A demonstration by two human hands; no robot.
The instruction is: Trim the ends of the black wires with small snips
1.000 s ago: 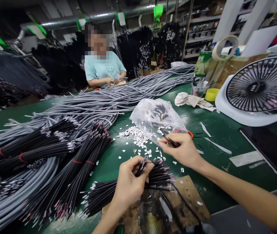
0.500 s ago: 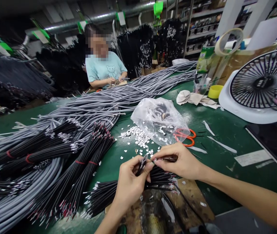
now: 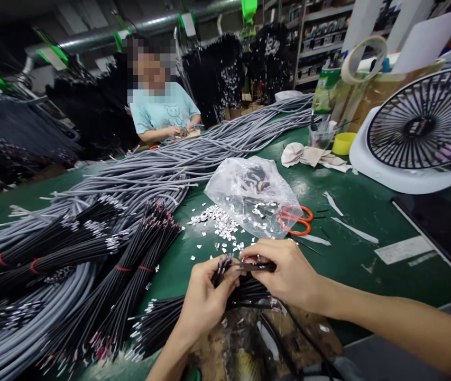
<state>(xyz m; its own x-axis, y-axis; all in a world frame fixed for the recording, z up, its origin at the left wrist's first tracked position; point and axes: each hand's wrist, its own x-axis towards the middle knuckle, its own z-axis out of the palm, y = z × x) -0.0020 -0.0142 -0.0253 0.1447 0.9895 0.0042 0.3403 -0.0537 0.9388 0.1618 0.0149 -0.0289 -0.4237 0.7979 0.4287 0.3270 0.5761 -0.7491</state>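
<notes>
My left hand (image 3: pixel 205 299) is closed around several short black wires (image 3: pixel 220 269), their silvery ends sticking up above the fingers. Just to its right, my right hand (image 3: pixel 292 270) grips a slim dark tool (image 3: pixel 263 266), perhaps tweezers, its tip meeting the left thumb and fingertips. What lies between the fingertips is too small to make out. Under both hands runs a bundle of black wires (image 3: pixel 165 317) with stripped pale ends, lying partly over a worn brown board (image 3: pixel 320 338). Small silvery-white pieces (image 3: pixel 221 222) lie in a loose pile beyond my hands.
A clear plastic bag (image 3: pixel 245 185) partly covers orange-handled scissors (image 3: pixel 302 227). Tied black wire bundles (image 3: pixel 130 270) and long grey cables (image 3: pixel 130 169) fill the left and back. To the right are a fan (image 3: pixel 415 127) and a dark tablet-like slab (image 3: pixel 431 222). Across the table sits a person (image 3: pixel 165 114).
The view has shifted slightly, so most things sit further left. My right hand has turned, and the dark tool now lies more level across the left fingertips.
</notes>
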